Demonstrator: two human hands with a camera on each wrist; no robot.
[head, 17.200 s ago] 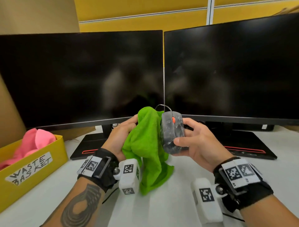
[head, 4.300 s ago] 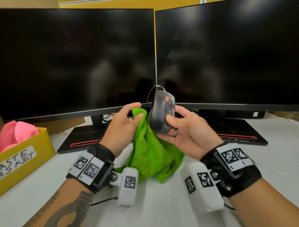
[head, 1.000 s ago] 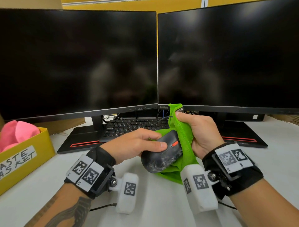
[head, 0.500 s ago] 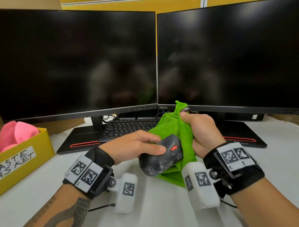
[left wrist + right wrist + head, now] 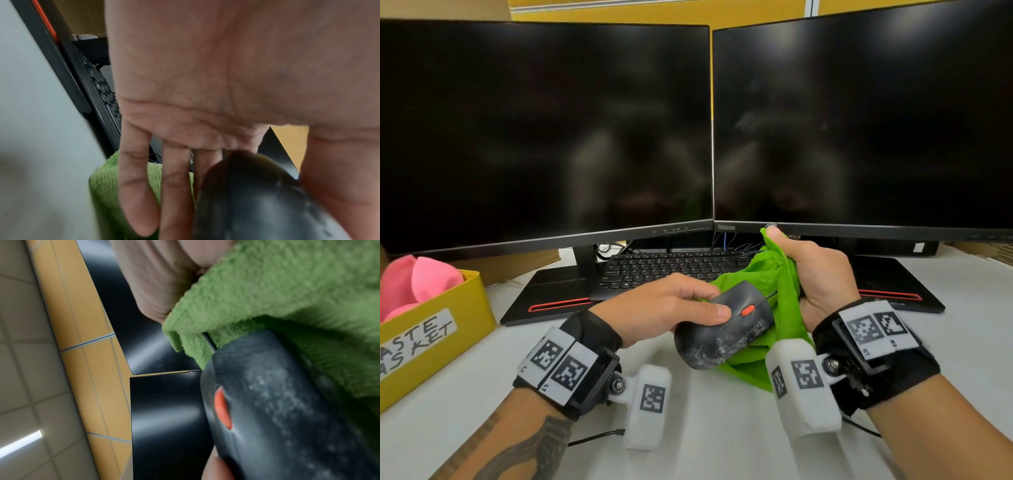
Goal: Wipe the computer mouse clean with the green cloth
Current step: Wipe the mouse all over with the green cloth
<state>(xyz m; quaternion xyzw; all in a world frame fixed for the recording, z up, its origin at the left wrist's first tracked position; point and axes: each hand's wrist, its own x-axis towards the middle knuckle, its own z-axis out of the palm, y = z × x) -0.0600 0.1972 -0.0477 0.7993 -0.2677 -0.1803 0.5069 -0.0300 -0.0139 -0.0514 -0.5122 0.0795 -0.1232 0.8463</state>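
Note:
A black computer mouse (image 5: 726,329) with an orange scroll wheel and whitish grime on its side is held above the desk. My left hand (image 5: 671,308) grips it from the left, thumb lying across its top. The green cloth (image 5: 774,274) is bunched in my right hand (image 5: 815,270) and lies against the mouse's right side and underneath it. The right wrist view has the dusty mouse (image 5: 287,410) close up, with the cloth (image 5: 287,288) folded over its far end. In the left wrist view my fingers (image 5: 174,186) lie along the mouse (image 5: 257,203), cloth (image 5: 102,186) behind.
Two dark monitors (image 5: 544,130) stand side by side at the back, with a black keyboard (image 5: 664,267) under them. A yellow box (image 5: 431,335) labelled waste basket, holding pink cloths, sits at the left edge. White desk surface (image 5: 705,428) lies below my hands.
The mouse went from my right hand to my left, the cloth from left to right. Over the last second, my right hand has shifted the cloth slightly along the mouse's right side.

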